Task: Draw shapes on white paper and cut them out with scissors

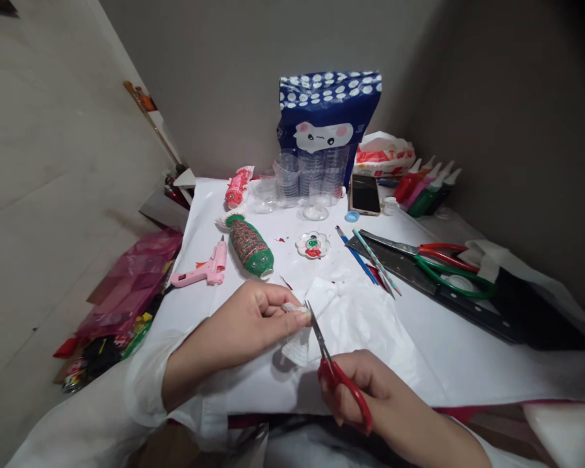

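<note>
My left hand pinches a crumpled piece of white fabric or tissue, which hangs below the fingers. In my right hand is a pair of red-handled scissors, with fingers through the loops. The scissor blades point up and away from me, slightly parted, their tips beside my left thumb at the edge of the white piece. Just beyond lies another white textured piece on the white sheet. A green fish-shaped craft with a patterned body lies past my left hand.
A pink glue gun lies at left, near a small red fish craft. A flower-shaped paint palette sits mid-table. Clear plastic cups stand before a blue bag. At right are brushes, green-handled scissors, a phone and paint bottles.
</note>
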`<state>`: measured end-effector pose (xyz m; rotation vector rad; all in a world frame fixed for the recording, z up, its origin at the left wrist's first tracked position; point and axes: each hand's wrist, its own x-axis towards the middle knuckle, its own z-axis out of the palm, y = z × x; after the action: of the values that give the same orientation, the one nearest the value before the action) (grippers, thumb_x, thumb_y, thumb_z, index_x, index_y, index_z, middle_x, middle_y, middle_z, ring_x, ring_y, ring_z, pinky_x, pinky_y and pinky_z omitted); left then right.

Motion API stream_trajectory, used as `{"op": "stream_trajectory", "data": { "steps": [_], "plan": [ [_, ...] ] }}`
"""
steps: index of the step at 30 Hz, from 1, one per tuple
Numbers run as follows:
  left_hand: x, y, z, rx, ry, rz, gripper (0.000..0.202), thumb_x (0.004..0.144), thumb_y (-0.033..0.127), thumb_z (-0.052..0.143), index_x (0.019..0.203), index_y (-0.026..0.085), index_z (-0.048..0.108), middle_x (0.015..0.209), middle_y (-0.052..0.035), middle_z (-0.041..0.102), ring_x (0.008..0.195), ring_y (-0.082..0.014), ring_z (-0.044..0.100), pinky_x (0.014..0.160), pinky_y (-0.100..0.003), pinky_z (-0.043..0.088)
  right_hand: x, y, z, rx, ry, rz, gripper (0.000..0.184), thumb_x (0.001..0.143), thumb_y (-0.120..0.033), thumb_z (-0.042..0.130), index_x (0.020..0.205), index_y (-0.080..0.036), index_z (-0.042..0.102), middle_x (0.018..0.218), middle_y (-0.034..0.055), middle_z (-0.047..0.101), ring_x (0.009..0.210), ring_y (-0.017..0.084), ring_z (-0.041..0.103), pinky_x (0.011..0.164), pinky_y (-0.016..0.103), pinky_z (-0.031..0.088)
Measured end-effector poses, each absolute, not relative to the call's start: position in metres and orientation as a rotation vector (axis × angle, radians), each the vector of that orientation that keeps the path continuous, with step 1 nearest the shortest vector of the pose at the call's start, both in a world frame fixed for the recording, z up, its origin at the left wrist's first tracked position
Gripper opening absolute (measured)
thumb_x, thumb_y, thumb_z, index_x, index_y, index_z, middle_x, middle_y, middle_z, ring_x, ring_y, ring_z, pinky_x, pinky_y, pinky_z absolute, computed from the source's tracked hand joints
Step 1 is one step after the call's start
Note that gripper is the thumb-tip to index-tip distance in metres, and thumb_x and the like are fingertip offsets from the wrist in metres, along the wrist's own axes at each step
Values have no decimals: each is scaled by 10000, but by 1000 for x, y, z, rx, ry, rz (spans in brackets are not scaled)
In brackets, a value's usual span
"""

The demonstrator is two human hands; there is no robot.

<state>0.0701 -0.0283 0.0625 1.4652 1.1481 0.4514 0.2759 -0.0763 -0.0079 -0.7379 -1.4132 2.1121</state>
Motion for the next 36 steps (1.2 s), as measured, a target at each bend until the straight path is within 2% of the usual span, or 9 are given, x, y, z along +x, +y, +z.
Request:
{"op": "stream_trajectory", "data": {
  "steps": [3, 9, 17, 24, 29, 36],
  "plan": [
    [70, -28, 63, 1459, 1136, 445, 290, 852, 423, 629, 735, 158, 616, 541, 65, 424, 477, -77, 308, 447, -217, 199, 277, -75, -6, -727, -1443, 2110, 517, 848, -610, 608, 606, -189, 433, 566, -61, 402, 508, 73, 268, 485, 228, 222],
    [71, -28, 64, 1425, 1111, 442, 260, 856, 386, 622, 728, 161, 597, 532, 70, 439, 465, -69, 303, 443, -211, 199, 277, -74, -4, -751, -1473, 2092, 462, 846, -530, 634, 605, -182, 451, 555, -58, 418, 503, 70, 291, 481, 220, 232],
    [73, -28, 67, 1380, 1081, 445, 208, 851, 341, 623, 742, 165, 600, 484, 93, 401, 432, -64, 254, 416, -215, 177, 279, -73, -2, -751, -1501, 2090, 571, 815, -692, 592, 605, -185, 436, 553, -58, 398, 513, 75, 280, 493, 233, 237],
    [73, -28, 63, 1354, 1091, 458, 213, 831, 362, 643, 753, 163, 633, 535, 52, 483, 471, -84, 351, 449, -237, 206, 281, -74, -7, -761, -1483, 2090, 547, 835, -658, 600, 613, -180, 452, 557, -60, 402, 514, 74, 275, 496, 229, 235],
    [74, -28, 65, 1317, 1097, 472, 225, 827, 361, 635, 703, 172, 623, 438, 76, 410, 401, -71, 289, 407, -222, 172, 279, -75, -6, -775, -1443, 2121, 529, 844, -629, 602, 606, -182, 447, 563, -54, 414, 525, 79, 287, 500, 234, 230],
    [75, -28, 66, 1298, 1103, 469, 220, 825, 334, 637, 676, 180, 588, 436, 82, 411, 405, -65, 295, 399, -210, 180, 277, -75, -5, -754, -1456, 2116, 528, 869, -625, 577, 618, -186, 427, 563, -66, 372, 532, 80, 266, 498, 238, 205]
  ]
}}
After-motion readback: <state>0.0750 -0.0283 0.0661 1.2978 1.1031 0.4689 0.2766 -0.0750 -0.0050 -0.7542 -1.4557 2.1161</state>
